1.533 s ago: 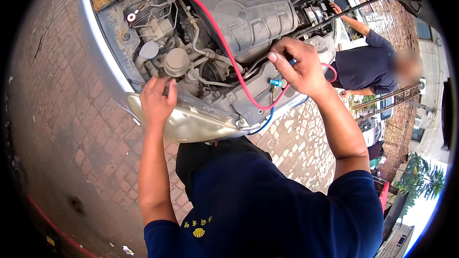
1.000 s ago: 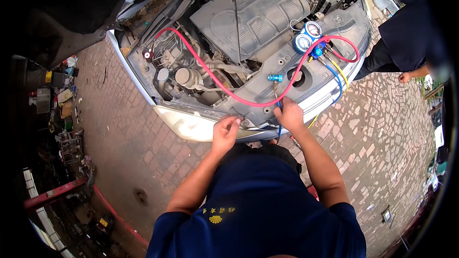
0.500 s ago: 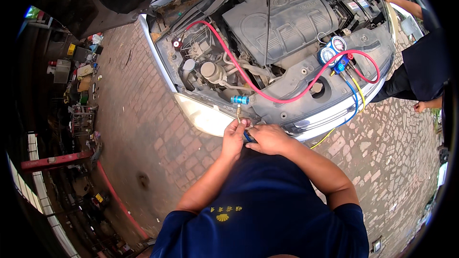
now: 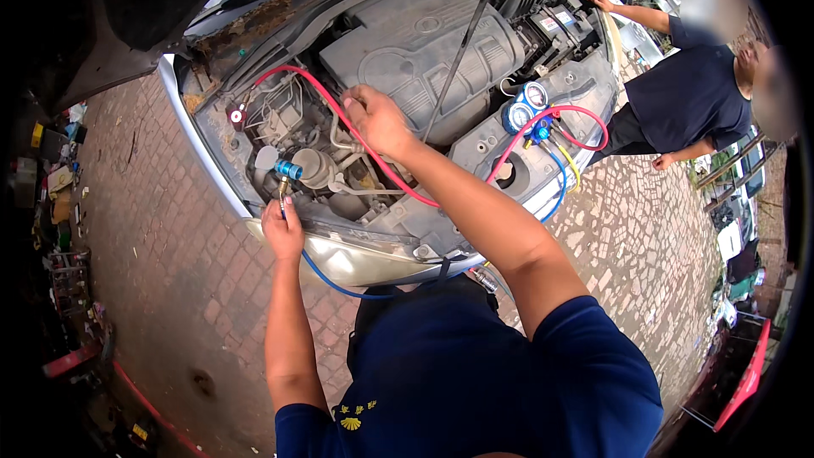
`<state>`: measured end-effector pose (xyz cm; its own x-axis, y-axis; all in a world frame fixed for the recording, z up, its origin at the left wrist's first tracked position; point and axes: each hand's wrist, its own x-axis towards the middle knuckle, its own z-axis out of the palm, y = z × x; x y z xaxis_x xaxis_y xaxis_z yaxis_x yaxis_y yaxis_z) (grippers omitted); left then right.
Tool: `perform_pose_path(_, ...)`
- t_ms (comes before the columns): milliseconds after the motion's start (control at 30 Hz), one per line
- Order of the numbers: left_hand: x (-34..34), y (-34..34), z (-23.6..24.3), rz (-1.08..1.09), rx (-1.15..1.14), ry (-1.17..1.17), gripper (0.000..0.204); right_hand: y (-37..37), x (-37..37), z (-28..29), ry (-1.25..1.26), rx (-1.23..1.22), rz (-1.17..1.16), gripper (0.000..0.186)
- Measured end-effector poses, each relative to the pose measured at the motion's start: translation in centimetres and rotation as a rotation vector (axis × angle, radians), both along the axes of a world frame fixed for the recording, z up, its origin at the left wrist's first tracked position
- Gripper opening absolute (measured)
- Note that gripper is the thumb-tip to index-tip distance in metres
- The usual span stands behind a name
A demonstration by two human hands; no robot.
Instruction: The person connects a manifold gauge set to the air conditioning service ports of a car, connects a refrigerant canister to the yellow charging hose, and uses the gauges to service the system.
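Note:
My left hand (image 4: pixel 283 222) holds the brass end of a blue hose (image 4: pixel 334 282), with a cylindrical blue coupler (image 4: pixel 289 170) above it at the engine bay's near left corner. My right hand (image 4: pixel 370 119) reaches over the bay beside the engine cover (image 4: pixel 424 47), fingers loosely bent and apart, near the red hose (image 4: pixel 394 176); I cannot tell whether it touches the hose. That hose runs from a red coupler (image 4: pixel 237 114) at the back left to the twin-dial gauge manifold (image 4: pixel 526 113) on the front panel, where a yellow hose (image 4: pixel 573 171) also hangs.
A co-worker (image 4: pixel 687 106) in dark clothes stands at the right, one hand on the car's edge by the battery (image 4: pixel 557 27). The raised hood (image 4: pixel 102 8) overhangs the upper left, a prop rod (image 4: pixel 462 47) crosses the bay, and clutter (image 4: pixel 59 178) lines the left side.
My left hand has carried the blue coupler leftward into the bay's corner. My right hand has left the hose end and moved up over the engine. The view has shifted.

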<state>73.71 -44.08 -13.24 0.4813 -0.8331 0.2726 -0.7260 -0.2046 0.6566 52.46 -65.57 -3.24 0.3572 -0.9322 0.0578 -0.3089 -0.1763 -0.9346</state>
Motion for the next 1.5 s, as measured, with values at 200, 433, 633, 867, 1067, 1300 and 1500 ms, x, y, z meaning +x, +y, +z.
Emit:
perform_pose_path(200,-1.1,-1.0,-0.6,0.01,0.008,-0.125,0.04,-9.0,6.9,-7.9,0.456,-0.196,0.142,0.029)
perform_pose_path(433,-0.6,-1.0,-0.6,0.015,0.062,-0.119,0.041,-13.8,14.3,-11.0,0.709,-0.116,0.352,0.036)
perform_pose_path(633,-0.7,-1.2,-0.4,0.001,0.046,-0.103,0.041,-16.8,17.0,-11.9,0.79,-0.161,0.277,0.033)
perform_pose_path(867,-1.0,-1.4,-0.3,0.02,0.081,-0.118,0.04,-18.2,16.4,-12.3,1.002,-0.134,0.361,0.037)
perform_pose_path(1067,-0.7,-1.0,-0.1,0.078,0.089,-0.164,0.037,-16.2,15.7,-9.9,1.029,-0.095,0.458,0.037)
perform_pose_path(1300,-0.4,-1.4,-0.2,0.073,0.097,-0.174,0.036,-18.2,13.8,-11.0,1.04,-0.317,0.592,0.037)
perform_pose_path(1500,-0.9,-1.6,0.8,0.086,0.121,-0.158,0.035,-18.2,14.8,-11.5,1.026,-0.201,0.498,0.038)
